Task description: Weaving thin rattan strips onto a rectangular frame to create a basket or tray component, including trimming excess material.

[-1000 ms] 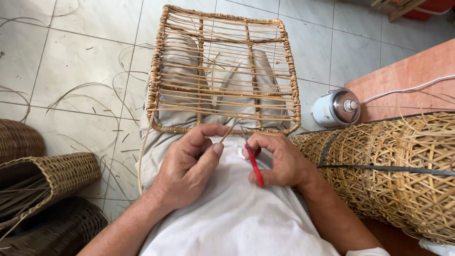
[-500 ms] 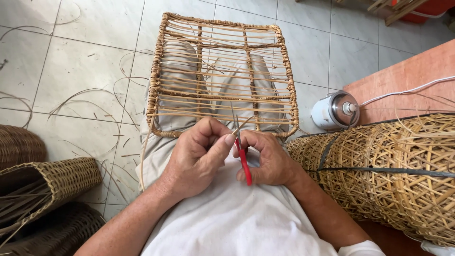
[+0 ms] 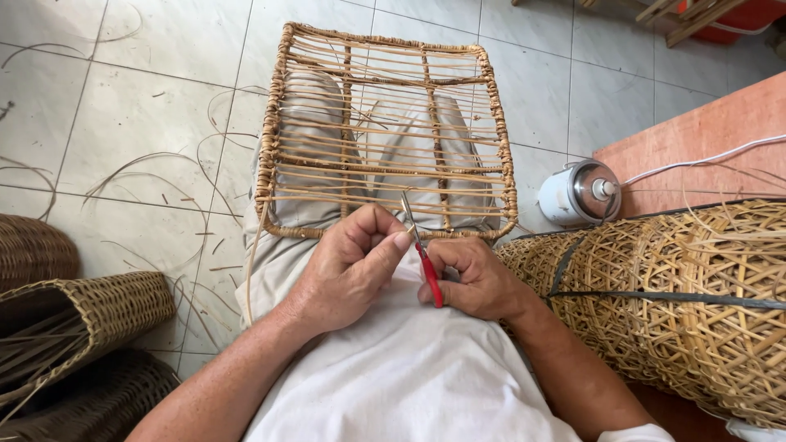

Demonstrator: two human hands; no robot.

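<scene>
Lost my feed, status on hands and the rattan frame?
Left hand pinching a strand at the rattan frame edge. Right hand gripping red-handled scissors, blades at the strand. Nothing in the way.

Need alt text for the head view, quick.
Right hand holds red-handled scissors, blades up, beside the left hand, at the near edge of a rattan frame on the person's lap; woven baskets lie alongside.

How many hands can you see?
2. The left hand pinches a thin strand at the near edge of the rattan frame on the lap. The right hand beside it holds red-handled scissors.
</scene>
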